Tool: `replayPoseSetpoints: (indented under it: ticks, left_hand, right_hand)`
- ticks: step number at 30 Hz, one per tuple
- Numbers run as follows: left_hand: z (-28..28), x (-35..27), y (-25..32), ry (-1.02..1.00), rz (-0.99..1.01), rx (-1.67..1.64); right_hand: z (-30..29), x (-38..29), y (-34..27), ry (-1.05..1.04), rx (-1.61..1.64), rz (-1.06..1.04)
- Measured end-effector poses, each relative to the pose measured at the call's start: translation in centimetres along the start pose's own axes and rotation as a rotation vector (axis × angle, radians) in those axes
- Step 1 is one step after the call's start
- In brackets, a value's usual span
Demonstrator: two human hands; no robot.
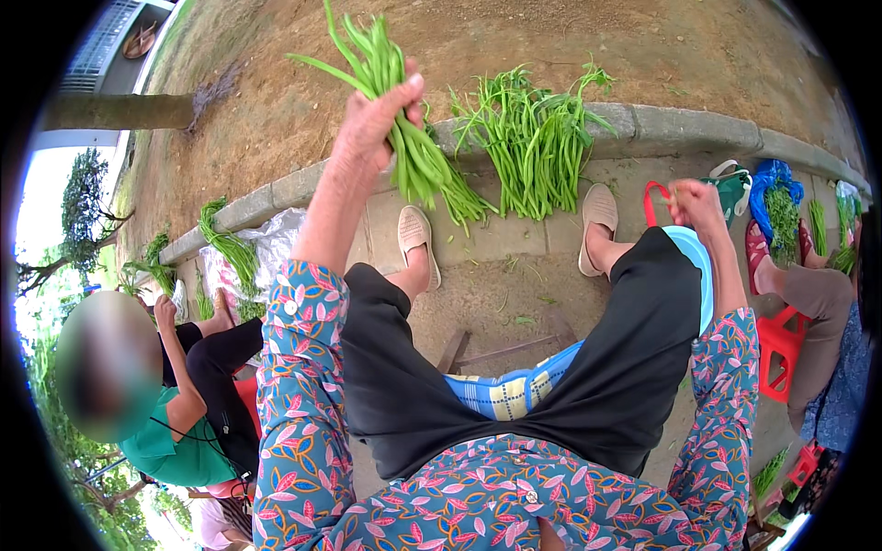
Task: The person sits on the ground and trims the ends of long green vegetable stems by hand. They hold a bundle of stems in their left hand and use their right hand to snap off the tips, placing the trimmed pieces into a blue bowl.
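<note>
My left hand [386, 113] is raised at upper left, wrapped around a bunch of thick green vegetable stalks [420, 158]. Their ends stick out above and below the fist. Right of it, a larger pile of leafy green stalks [537, 148] leans on the stone curb and the pavement. Below the held bunch, more loose stalks [466, 200] lie on the ground, partly hidden by it. My right hand [696, 203] is above the light blue basin [706, 275] beside my knee, fingers pinched together. Whether something small is between its fingertips is too blurred to tell.
A person in a green top [179, 441] sits at left near a plastic sheet [272, 241] with stalks. Another person sits at right on a red stool [780, 351]. A green bag [730, 189] and a blue plastic bag [775, 175] stand by the curb [661, 127].
</note>
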State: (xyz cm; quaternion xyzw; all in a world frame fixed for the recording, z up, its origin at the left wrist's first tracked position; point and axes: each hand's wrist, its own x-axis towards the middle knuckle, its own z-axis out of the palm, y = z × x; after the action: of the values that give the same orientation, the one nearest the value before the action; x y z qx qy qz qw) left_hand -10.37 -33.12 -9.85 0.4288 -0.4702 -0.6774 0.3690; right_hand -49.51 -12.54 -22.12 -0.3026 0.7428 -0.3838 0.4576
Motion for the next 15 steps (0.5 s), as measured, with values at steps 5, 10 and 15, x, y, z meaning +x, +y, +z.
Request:
replayPoseSetpoints:
  ticks: [5,10,15]
  left_hand:
    - [1.7,4.3,1.1,-0.179,0.208,-0.041]
    - [0.8,6.5,-5.0,-0.078,0.119,0.053]
    - [-1.7,7.5,-19.1,0.081,-0.171,-0.047]
  right_hand:
    - [-7.9,2.4,19.8,0.095,-0.969,-0.320]
    - [-1.6,-2.8,9.3,0.042,-0.304,-0.052]
    - [0.0,-6.1,2.0,-0.098,0.042,-0.034]
